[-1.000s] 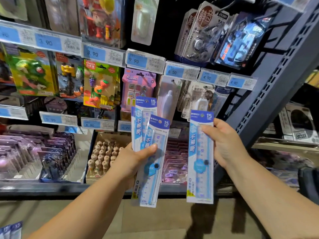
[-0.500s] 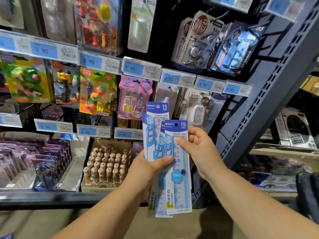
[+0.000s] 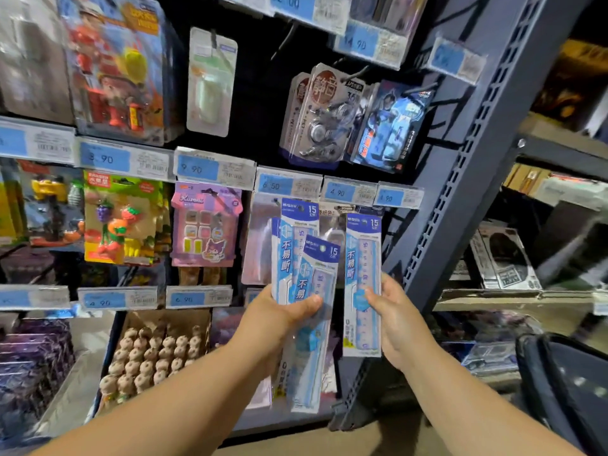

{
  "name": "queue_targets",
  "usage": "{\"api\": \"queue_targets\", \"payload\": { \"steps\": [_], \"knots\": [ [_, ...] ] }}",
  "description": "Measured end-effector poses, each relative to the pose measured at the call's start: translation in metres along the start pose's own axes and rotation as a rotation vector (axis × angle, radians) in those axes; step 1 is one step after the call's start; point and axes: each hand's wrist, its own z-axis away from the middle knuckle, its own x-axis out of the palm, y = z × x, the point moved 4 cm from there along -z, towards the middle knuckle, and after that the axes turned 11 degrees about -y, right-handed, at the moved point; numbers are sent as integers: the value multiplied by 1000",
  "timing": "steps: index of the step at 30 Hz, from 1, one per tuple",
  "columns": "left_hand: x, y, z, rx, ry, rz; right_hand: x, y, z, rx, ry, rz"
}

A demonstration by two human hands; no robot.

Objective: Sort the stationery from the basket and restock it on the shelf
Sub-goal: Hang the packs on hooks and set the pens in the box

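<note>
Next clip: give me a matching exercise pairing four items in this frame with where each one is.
Items: 1 single ruler pack; 2 fanned ruler packs; 3 purple card pack; 4 brown figures.
Places: a below the 9.90 tag; b in the right hand; c in a cardboard tray; d in the left hand.
Pairs: 1-b, 2-d, 3-a, 4-c.

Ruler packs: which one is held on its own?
The rightmost ruler pack, gripped alone by the right hand; the left hand holds the other packs fanned together.
</note>
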Motion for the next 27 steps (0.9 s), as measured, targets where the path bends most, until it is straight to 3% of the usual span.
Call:
{"api": "queue_targets", "payload": {
  "steps": [11, 23, 27],
  "knots": [
    [-3, -20, -13, -97, -159, -37, -34, 9, -45, -98, 518, 156],
    [-29, -19, -26, -83, -146, -79, -47, 17, -73, -72, 620, 293],
    [-22, -17, -29, -53, -133, -25, -50, 11, -79, -19, 691, 507]
  ]
}}
